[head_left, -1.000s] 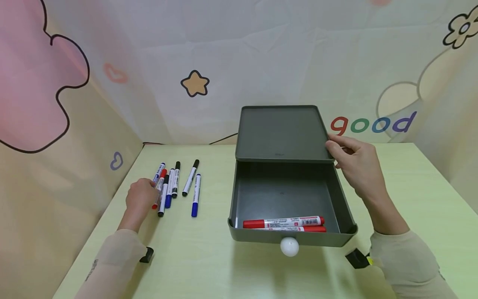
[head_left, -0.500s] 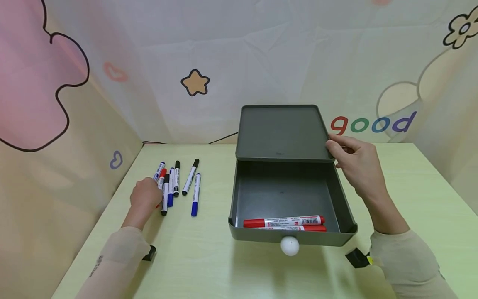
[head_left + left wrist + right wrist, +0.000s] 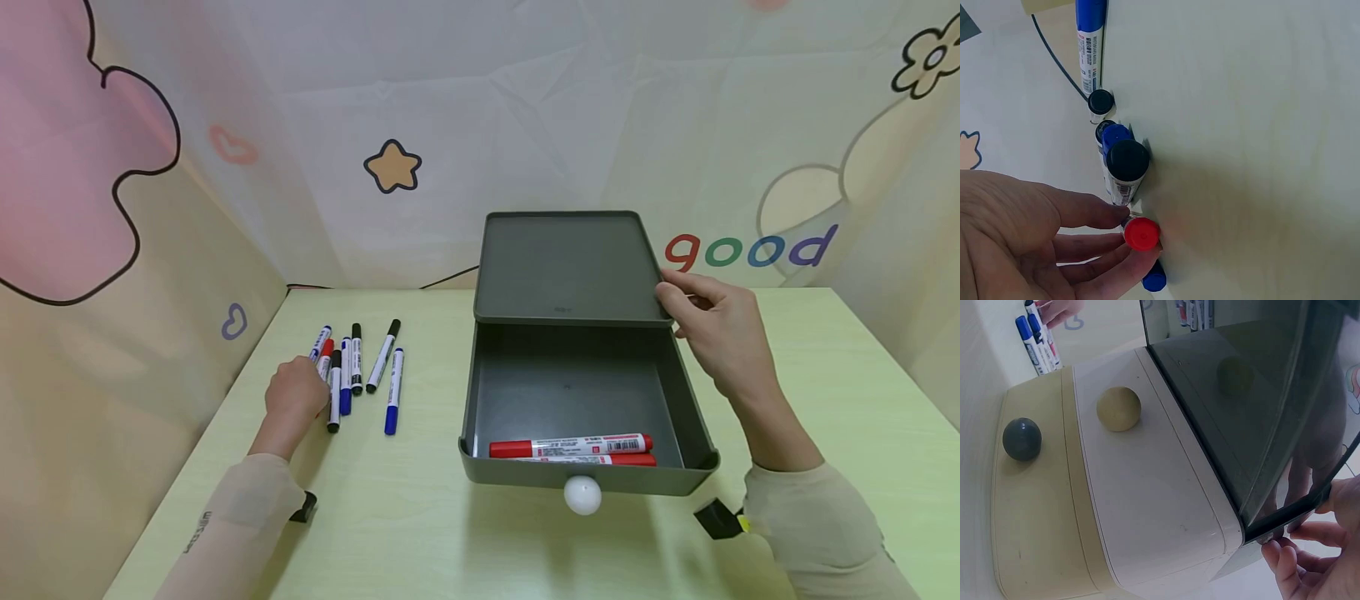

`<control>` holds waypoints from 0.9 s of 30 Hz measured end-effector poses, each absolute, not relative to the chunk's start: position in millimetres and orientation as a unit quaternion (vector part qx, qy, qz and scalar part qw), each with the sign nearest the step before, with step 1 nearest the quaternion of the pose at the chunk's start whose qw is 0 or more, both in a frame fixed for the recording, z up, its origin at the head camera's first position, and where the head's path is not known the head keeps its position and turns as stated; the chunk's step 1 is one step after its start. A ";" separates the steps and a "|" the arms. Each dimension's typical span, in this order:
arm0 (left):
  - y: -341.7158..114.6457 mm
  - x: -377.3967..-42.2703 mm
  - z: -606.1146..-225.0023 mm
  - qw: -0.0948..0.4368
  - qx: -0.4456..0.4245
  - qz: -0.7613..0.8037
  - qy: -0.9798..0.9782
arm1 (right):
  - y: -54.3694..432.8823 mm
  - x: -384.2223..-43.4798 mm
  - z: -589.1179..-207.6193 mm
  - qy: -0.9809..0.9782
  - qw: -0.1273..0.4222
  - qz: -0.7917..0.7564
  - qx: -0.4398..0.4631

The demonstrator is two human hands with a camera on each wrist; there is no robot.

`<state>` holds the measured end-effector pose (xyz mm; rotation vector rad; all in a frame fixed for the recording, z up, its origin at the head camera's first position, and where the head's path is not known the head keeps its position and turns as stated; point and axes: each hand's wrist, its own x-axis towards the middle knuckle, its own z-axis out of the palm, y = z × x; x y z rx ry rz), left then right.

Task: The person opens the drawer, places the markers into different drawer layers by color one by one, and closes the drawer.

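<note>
My left hand [image 3: 295, 390] is at the pile of markers on the left of the table. Its thumb and fingers pinch a red-capped marker [image 3: 1142, 234], seen end-on in the left wrist view. Right beside it lie a black-capped marker [image 3: 335, 392] and a blue-capped marker [image 3: 346, 375]. My right hand [image 3: 716, 342] holds the right edge of a drawer unit's grey top [image 3: 566, 267], thumb in front. Below that top, the grey drawer [image 3: 570, 383] is pulled out. Inside, along its front wall, lie two red markers [image 3: 592, 446].
A white knob [image 3: 582, 496] sticks out from the drawer's front. Under it, the right wrist view shows a white drawer [image 3: 1154, 475] and a cream drawer [image 3: 1035, 512], both closed. Another blue-capped marker [image 3: 394, 392] lies right of the pile. A printed cloth [image 3: 390, 75] hangs behind the table.
My left hand has shifted slightly to the right with the red-capped marker, and the markers beside it have been nudged right. My right hand and the drawer have stayed put.
</note>
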<state>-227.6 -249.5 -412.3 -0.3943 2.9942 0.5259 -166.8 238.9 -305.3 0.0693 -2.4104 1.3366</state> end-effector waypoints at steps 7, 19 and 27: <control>-250.9 -224.7 -409.3 0.042 -0.140 0.198 0.969 | 238.4 -166.7 -305.3 -0.857 0.189 0.478 0.025; -253.8 -217.7 -391.8 0.037 -0.130 0.226 0.965 | 239.4 -167.3 -306.0 -0.858 0.190 0.477 0.023; -251.0 -211.4 -373.6 0.028 -0.124 0.252 0.959 | 239.3 -166.7 -305.2 -0.858 0.188 0.478 0.020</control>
